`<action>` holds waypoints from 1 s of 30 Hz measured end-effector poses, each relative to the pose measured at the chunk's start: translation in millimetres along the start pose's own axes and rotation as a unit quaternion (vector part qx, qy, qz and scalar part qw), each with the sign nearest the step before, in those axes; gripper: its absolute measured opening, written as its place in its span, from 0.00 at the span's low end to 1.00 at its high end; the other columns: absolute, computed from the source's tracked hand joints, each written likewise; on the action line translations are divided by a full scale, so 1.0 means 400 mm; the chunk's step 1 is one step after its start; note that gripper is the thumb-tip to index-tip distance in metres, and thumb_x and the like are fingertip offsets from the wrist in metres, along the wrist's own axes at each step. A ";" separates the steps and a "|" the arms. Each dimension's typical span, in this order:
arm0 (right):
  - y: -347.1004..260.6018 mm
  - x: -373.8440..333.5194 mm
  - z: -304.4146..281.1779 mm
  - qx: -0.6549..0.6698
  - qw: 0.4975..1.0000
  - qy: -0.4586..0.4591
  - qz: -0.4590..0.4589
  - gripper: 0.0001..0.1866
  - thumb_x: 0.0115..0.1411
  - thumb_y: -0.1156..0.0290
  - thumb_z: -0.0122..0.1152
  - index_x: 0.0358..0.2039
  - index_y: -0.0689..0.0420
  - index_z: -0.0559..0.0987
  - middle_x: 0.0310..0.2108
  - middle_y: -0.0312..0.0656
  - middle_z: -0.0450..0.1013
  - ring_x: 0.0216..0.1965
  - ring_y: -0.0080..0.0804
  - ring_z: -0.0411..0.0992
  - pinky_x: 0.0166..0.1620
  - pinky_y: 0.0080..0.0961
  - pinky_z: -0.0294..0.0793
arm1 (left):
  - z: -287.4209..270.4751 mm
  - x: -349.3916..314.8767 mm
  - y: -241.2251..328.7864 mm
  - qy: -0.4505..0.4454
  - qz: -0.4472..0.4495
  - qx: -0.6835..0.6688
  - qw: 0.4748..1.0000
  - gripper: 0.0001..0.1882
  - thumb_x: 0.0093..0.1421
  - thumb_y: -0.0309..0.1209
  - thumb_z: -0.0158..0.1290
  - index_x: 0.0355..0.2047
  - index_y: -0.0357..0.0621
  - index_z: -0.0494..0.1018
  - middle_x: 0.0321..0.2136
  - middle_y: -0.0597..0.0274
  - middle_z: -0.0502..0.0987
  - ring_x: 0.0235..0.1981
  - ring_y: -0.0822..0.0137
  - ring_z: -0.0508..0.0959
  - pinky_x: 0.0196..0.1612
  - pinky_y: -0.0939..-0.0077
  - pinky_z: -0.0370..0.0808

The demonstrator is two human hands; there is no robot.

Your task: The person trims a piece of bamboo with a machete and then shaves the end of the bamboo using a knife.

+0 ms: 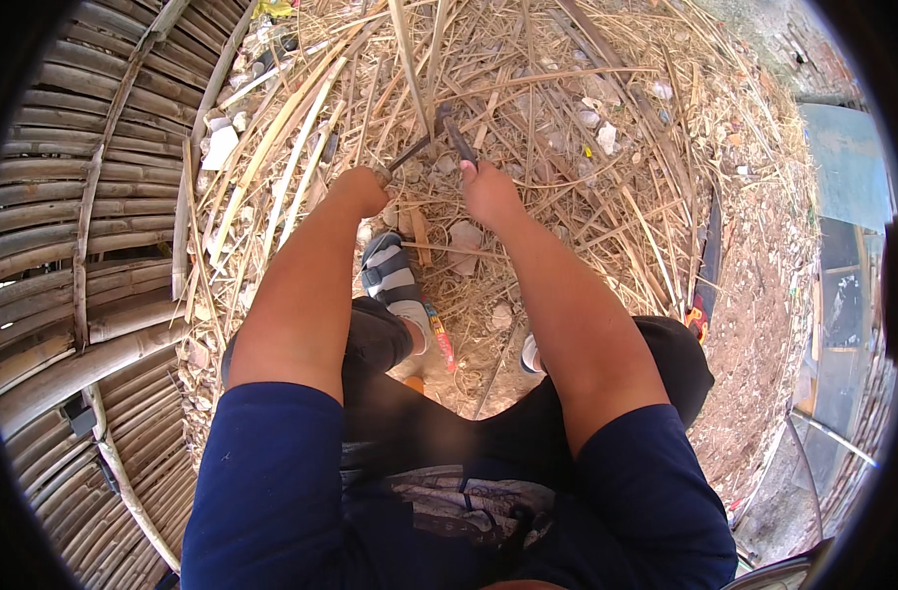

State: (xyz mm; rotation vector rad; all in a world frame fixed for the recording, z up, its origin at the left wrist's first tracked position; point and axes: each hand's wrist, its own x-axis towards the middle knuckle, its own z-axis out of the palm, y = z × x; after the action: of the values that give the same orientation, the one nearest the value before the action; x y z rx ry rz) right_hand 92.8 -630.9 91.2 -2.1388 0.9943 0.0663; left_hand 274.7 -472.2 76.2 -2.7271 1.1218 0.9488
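My left hand (363, 191) is closed on the end of a narrow dark blade-like tool (409, 152), which slants up and to the right. Opposite it, my right hand (491, 195) is wrapped round a dark bar-shaped tool (458, 140), pointing up and to the left. The far ends of the two tools come close together; whether they touch I cannot tell. Just beyond them, pale split bamboo strips (421, 61) stand slanted and meet near that spot. More bamboo strips (291, 162) lie to the left of my left hand.
Straw, splinters and stones cover the ground (753, 383). A slatted bamboo wall (60, 206) runs along the left. At right lies a saw with a red-orange handle (699, 317). A red-and-yellow wrapper (439, 336) lies beside my sandalled foot (390, 273). Bluish panels (847, 167) line the far right.
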 end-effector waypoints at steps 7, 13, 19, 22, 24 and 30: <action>-0.099 0.007 -0.103 0.109 0.988 0.109 -0.024 0.27 0.72 0.53 0.38 0.38 0.66 0.76 0.35 0.62 0.76 0.42 0.61 0.74 0.47 0.50 0.71 | 0.013 0.028 -0.003 0.028 0.053 0.065 0.996 0.25 0.58 0.53 0.57 0.42 0.43 0.79 0.31 0.45 0.80 0.32 0.51 0.82 0.38 0.59 0.79; -0.168 0.012 -0.151 0.205 0.958 0.199 -0.032 0.27 0.72 0.53 0.37 0.38 0.65 0.75 0.33 0.60 0.76 0.39 0.59 0.75 0.45 0.49 0.71 | -0.055 0.018 0.044 -0.054 -0.016 0.040 0.998 0.27 0.59 0.54 0.55 0.40 0.41 0.81 0.40 0.47 0.81 0.44 0.49 0.80 0.49 0.60 0.77; 0.101 0.040 0.064 -0.020 0.999 -0.011 0.038 0.30 0.71 0.49 0.38 0.42 0.67 0.76 0.39 0.64 0.76 0.44 0.62 0.74 0.50 0.50 0.71 | -0.010 0.033 0.046 -0.025 0.014 0.041 0.999 0.27 0.60 0.54 0.54 0.43 0.42 0.80 0.41 0.46 0.81 0.45 0.48 0.80 0.49 0.59 0.77; 0.128 0.011 0.056 -0.077 0.983 -0.147 0.079 0.32 0.71 0.49 0.38 0.48 0.69 0.76 0.44 0.64 0.75 0.49 0.63 0.72 0.53 0.50 0.70 | -0.010 0.030 0.040 -0.044 -0.019 0.026 0.999 0.26 0.60 0.53 0.53 0.45 0.44 0.80 0.43 0.46 0.80 0.46 0.48 0.80 0.50 0.60 0.77; 0.143 0.041 0.083 -0.057 0.992 -0.077 0.085 0.33 0.71 0.49 0.37 0.48 0.70 0.76 0.44 0.65 0.75 0.49 0.64 0.72 0.54 0.49 0.70 | -0.039 0.008 0.060 -0.062 -0.016 0.021 0.998 0.26 0.60 0.53 0.54 0.46 0.45 0.79 0.43 0.46 0.80 0.46 0.48 0.79 0.50 0.59 0.77; -0.037 0.070 -0.078 0.157 0.980 0.118 0.038 0.29 0.72 0.53 0.36 0.43 0.67 0.76 0.39 0.63 0.76 0.43 0.63 0.74 0.49 0.53 0.70 | -0.013 0.016 0.044 -0.042 -0.042 -0.016 0.998 0.28 0.58 0.51 0.57 0.45 0.38 0.79 0.44 0.44 0.80 0.47 0.48 0.79 0.51 0.59 0.76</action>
State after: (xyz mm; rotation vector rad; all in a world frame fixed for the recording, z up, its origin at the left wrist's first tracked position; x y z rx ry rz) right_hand 114.4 -663.2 113.0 -1.8463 1.1393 -0.2973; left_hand 269.7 -490.5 80.1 -2.7068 0.9774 1.0662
